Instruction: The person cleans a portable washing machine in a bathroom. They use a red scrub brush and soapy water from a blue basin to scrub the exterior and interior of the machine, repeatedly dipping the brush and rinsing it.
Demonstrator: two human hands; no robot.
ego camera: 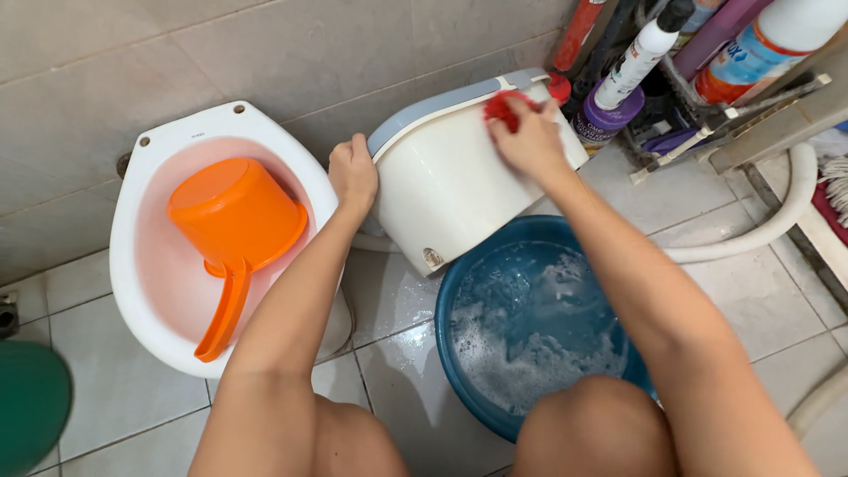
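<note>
A white plastic bucket (446, 190) with a grey-blue rim lies tipped on its side on the tiled floor. My left hand (352, 172) grips its rim at the left edge. My right hand (528, 137) presses a red scrubber (501, 106) against the bucket's upper side near the rim. Just below the bucket stands a blue basin (459, 291) holding soapy, foamy water.
A white toilet seat (141, 203) lies on the floor at left with an orange dipper (234, 225) on it. Bottles and cleaners (636, 62) crowd a rack at upper right. A white hose (777, 221) curves at right. A green object (31, 402) sits at the lower left.
</note>
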